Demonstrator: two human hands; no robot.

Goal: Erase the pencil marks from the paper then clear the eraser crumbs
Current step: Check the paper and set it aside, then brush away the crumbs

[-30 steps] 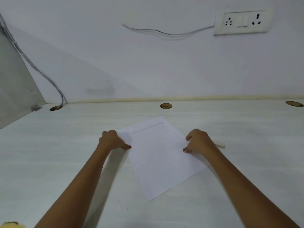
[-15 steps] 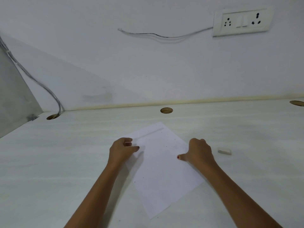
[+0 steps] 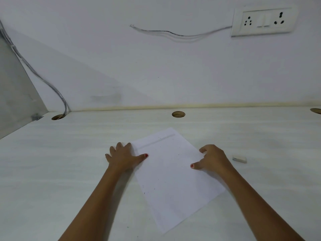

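A white sheet of paper lies turned at an angle on the pale desk. Tiny dark eraser crumbs speckle the sheet and the desk near its left edge. My left hand lies flat with spread fingers at the sheet's left edge, thumb on the paper. My right hand rests on the right edge with its fingers bent and thumb on the sheet; whether it pinches the edge is unclear. A small white eraser lies on the desk just right of my right hand.
Three round cable holes run along the desk's back edge, with grey cables dropping into the left one. A socket plate and a loose wire sit high on the white wall. A grey panel bounds the left side.
My left hand has gone from a curled pinch at the sheet's left edge to lying flat with spread fingers. The right hand stayed at the right edge; the eraser is now uncovered beside it.
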